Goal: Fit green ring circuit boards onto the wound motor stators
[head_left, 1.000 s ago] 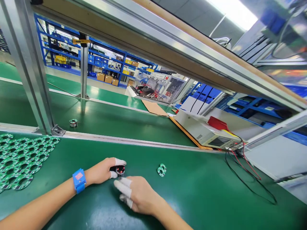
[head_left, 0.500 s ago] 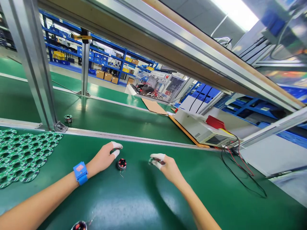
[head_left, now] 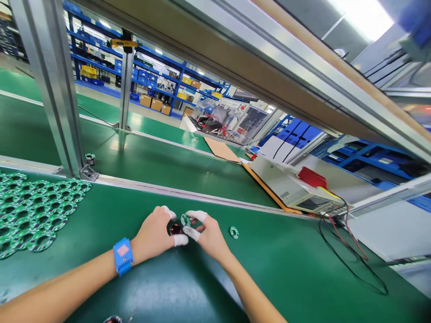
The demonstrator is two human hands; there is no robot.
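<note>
My left hand [head_left: 160, 232], with white finger cots and a blue wrist strap [head_left: 123, 256], has its thumb and forefinger closed round a small wire-wound motor stator [head_left: 175, 229] on the green bench top. Close by on its right, my right hand [head_left: 204, 230], also in white finger cots, pinches a green ring-shaped circuit board [head_left: 185, 220]. The board is tilted and held beside the stator. Another green ring board [head_left: 234, 232] lies to the right of my right hand. At the bottom edge, a second stator [head_left: 112, 319] is partly cut off.
Many joined green ring boards [head_left: 37, 213] cover the left of the bench. A metal post [head_left: 55, 89] rises behind them, with an assembled stator [head_left: 90, 159] beyond the rail. A bench instrument [head_left: 296, 186] with red and black leads [head_left: 353, 264] stands at right.
My left hand has closed round the stator. My right hand has moved left to it with a ring board, and another ring board now shows on the bench at right.
</note>
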